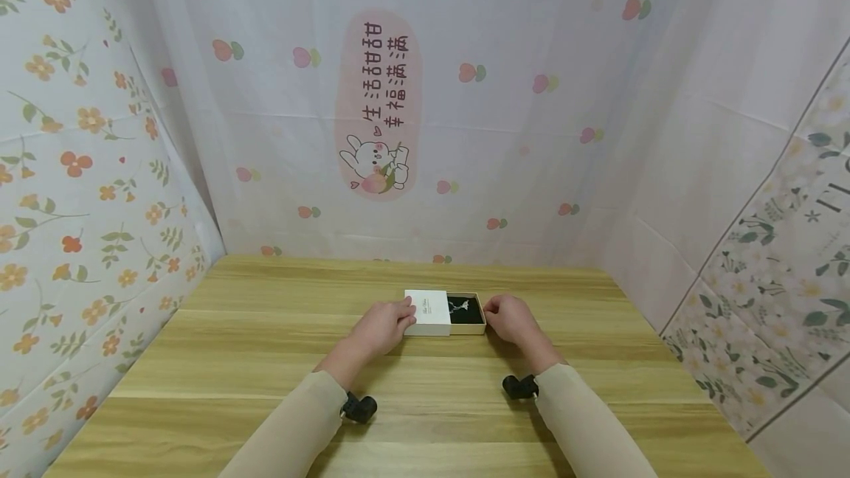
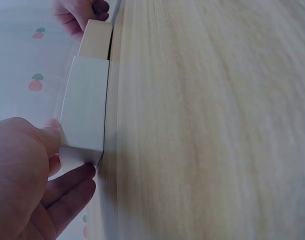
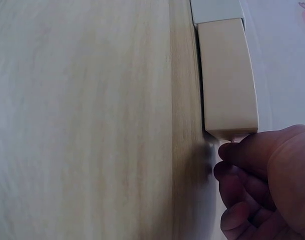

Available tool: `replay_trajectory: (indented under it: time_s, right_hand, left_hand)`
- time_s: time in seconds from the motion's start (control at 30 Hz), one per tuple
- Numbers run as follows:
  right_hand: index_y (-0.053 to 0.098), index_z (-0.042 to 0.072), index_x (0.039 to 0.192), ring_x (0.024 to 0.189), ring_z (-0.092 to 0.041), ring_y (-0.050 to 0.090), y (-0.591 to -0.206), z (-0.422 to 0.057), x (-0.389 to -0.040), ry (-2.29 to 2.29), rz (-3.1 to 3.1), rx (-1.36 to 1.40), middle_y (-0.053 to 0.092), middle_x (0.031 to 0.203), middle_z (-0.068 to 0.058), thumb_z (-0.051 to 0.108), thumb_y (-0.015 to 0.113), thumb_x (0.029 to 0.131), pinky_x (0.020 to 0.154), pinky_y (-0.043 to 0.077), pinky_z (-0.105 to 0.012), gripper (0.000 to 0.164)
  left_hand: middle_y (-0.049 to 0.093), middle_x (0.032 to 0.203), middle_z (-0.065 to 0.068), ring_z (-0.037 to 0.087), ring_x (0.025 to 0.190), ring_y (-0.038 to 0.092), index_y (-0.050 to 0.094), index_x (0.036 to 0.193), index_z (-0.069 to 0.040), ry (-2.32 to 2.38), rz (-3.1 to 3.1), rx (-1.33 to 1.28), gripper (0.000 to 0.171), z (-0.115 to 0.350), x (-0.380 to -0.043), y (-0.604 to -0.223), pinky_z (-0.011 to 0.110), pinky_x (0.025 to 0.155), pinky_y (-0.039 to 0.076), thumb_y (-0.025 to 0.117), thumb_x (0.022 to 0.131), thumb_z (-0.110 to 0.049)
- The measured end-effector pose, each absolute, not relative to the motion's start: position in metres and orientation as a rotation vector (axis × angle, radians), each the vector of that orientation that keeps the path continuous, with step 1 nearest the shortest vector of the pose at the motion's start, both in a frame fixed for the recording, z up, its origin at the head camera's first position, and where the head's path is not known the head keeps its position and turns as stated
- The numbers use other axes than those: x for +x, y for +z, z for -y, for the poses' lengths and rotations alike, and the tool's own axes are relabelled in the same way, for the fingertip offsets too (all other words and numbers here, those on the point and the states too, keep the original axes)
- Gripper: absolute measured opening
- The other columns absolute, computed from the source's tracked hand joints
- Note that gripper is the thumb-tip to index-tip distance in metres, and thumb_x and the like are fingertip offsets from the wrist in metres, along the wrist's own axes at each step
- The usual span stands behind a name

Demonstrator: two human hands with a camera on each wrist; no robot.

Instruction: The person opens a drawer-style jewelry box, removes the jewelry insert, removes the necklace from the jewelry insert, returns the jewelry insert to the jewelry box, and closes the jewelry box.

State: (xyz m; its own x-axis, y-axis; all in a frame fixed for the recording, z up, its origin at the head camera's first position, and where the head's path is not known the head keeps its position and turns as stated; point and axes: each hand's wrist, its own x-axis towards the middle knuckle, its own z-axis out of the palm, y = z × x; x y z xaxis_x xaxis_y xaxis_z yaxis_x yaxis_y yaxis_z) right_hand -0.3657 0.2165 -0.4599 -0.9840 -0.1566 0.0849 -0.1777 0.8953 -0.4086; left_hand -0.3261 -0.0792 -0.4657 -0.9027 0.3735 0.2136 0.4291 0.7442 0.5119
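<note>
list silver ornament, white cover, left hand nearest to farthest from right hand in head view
1. Silver ornament, in the tray, left of the right hand
2. White cover, left of the ornament
3. Left hand, at the cover's left end

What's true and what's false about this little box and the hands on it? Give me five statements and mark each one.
1. The left hand holds the white cover. True.
2. The drawer is fully closed inside the cover. False: part of it sticks out, toward the right hand.
3. A silvery piece lies on the dark lining inside the drawer. True.
4. A floral cloth covers the table. False: its surface is bare wood grain.
5. The left sleeve is black. False: it is pale.
</note>
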Motion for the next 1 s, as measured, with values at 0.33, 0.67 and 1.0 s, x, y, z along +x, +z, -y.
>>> replay_trajectory:
  time_s: [0.33, 0.67, 1.0]
  right_hand:
    - [0.082, 0.005, 0.105, 0.092, -0.026, 0.07, -0.4591, -0.2187, -0.3648, 0.657, 3.009, 0.272, 0.08, 0.103, -0.01, 0.01, 0.067, 0.107, 0.09, 0.061, -0.049, 0.016]
    - [0.082, 0.005, 0.103, 0.096, -0.029, 0.073, -0.4593, -0.2203, -0.3652, 0.659, 2.999, 0.288, 0.08, 0.102, -0.01, 0.01, 0.07, 0.105, 0.096, 0.061, -0.052, 0.014]
    - [0.076, 0.0, 0.124, 0.097, -0.028, 0.072, -0.4509, -0.2172, -0.3667, 0.81, 2.934, 0.273, 0.079, 0.11, -0.013, 0.013, 0.057, 0.105, 0.094, 0.061, -0.051, 0.029]
  left_hand:
    - [0.061, 0.158, 0.019, 0.04, 0.145, 0.062, 0.071, 0.144, 0.0, -0.889, 2.836, -0.657, 0.037, 0.0787, -0.3251, -0.466, 0.053, 0.119, 0.052, 0.064, 0.112, -0.017]
    - [0.061, 0.159, 0.019, 0.039, 0.146, 0.061, 0.071, 0.144, 0.0, -0.908, 2.841, -0.647, 0.036, 0.079, -0.324, -0.464, 0.053, 0.12, 0.051, 0.063, 0.113, -0.017]
    - [0.06, 0.16, 0.018, 0.039, 0.147, 0.06, 0.07, 0.145, -0.002, -0.904, 2.847, -0.638, 0.037, 0.078, -0.3253, -0.4649, 0.053, 0.122, 0.05, 0.063, 0.113, -0.019]
